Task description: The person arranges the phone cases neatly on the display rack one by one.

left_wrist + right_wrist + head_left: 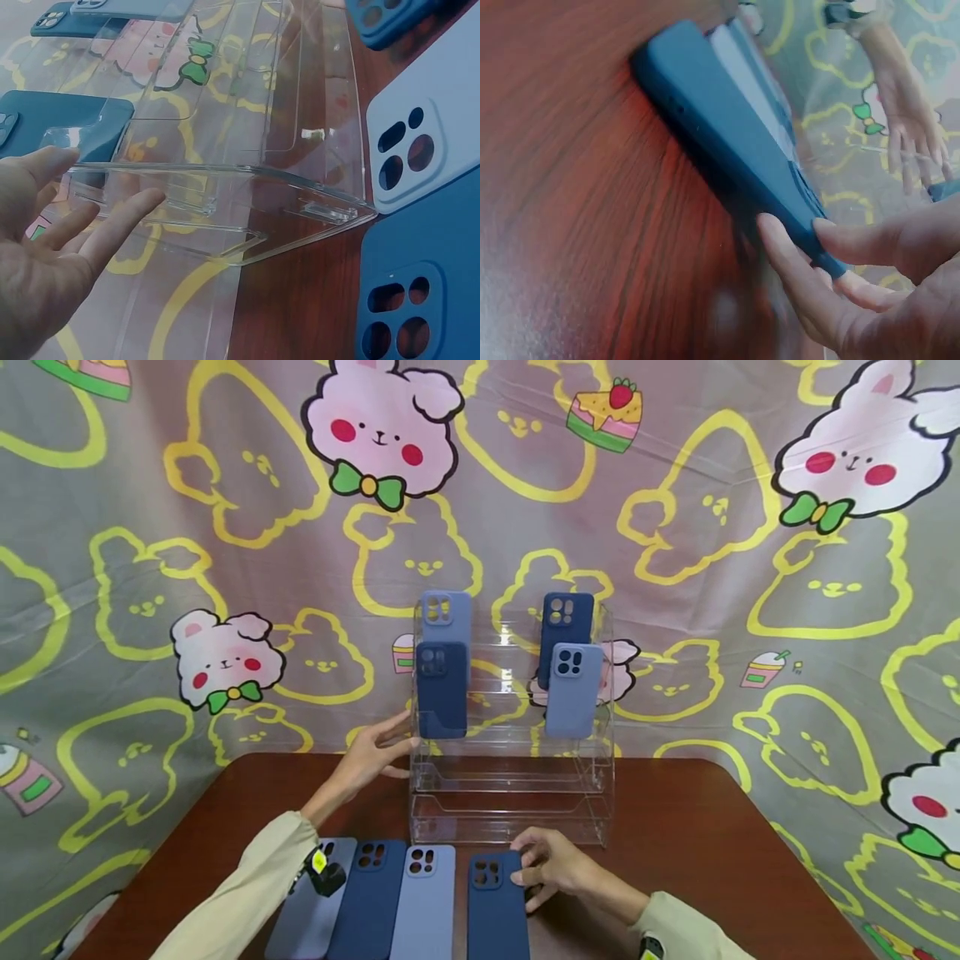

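My right hand [553,868] pinches the upper right edge of a dark blue phone case [497,914]. In the right wrist view, the thumb and fingers [787,251] meet that case's narrow end, which is slightly raised at the corner. My left hand [371,756] is spread beside the left side of a clear acrylic display rack [510,810]; whether a fingertip touches it I cannot tell. On the rack's left stand a light lavender-blue case [447,610] and, in front, a dark blue case [442,693]. On its right, a navy case [567,618] stands behind a lavender-blue one [573,702].
Left of the held case lie a lavender-blue case [423,910], a dark blue case [369,902] and a greyish-blue case [300,918], partly covered by the left wrist camera. The brown wooden table [690,835] meets a cartoon-patterned curtain [510,510] behind the rack.
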`<state>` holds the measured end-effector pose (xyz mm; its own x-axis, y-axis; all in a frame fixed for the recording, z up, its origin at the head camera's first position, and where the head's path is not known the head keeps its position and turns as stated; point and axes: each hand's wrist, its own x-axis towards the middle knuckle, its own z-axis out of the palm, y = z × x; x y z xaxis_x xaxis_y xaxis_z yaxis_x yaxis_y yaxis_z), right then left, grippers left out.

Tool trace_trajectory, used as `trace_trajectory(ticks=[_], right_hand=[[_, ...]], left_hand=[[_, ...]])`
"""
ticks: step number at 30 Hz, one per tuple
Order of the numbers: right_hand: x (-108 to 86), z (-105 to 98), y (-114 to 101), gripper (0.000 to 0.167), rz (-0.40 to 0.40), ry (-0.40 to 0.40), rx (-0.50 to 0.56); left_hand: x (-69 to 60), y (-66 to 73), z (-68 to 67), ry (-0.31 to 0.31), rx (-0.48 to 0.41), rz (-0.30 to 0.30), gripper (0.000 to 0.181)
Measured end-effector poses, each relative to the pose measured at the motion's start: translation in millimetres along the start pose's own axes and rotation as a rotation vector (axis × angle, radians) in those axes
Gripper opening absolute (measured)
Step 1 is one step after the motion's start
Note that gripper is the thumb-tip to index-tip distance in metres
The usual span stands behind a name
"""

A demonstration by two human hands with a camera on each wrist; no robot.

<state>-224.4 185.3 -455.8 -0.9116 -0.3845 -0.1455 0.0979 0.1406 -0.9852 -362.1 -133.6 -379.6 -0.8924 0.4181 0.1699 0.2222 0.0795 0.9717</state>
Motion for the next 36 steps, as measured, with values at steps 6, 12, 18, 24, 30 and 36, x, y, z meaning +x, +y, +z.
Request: trace_trajectory(ticks=[6, 12, 18, 24, 30, 36], right_hand=[[2.1, -9, -8, 0.041, -0.067, -0.004, 0.041], [-3.0, -17, -29, 0.044, -0.131, -0.013, 0.000], [-6.1, -28, -54, 0.042, -0.183, 0.058, -0.070], [-6.2, -45, -83, 0.045, -0.250, 0.154, -0.156], [-4.4, -58, -109, 0.049, -0.291, 0.245, -0.170], [-1.2, -65, -124, 0.049, -0.310, 0.297, -0.237]], left_hand=[[0.0, -3.2, 0.3, -0.001, -0.004, 0.010, 0.069], [0.8, -3.3, 1.3, 0.001, -0.012, 0.006, 0.068], [-0.5, -2.9, 1.5, 0.004, -0.013, -0.006, 0.068], [-1.1, -2.2, 1.2, -0.002, -0.016, -0.005, 0.068], [-1.1, -1.7, 0.5, -0.003, -0.011, -0.010, 0.069], [-1.6, -1.1, 0.8, -0.003, -0.018, -0.014, 0.070]])
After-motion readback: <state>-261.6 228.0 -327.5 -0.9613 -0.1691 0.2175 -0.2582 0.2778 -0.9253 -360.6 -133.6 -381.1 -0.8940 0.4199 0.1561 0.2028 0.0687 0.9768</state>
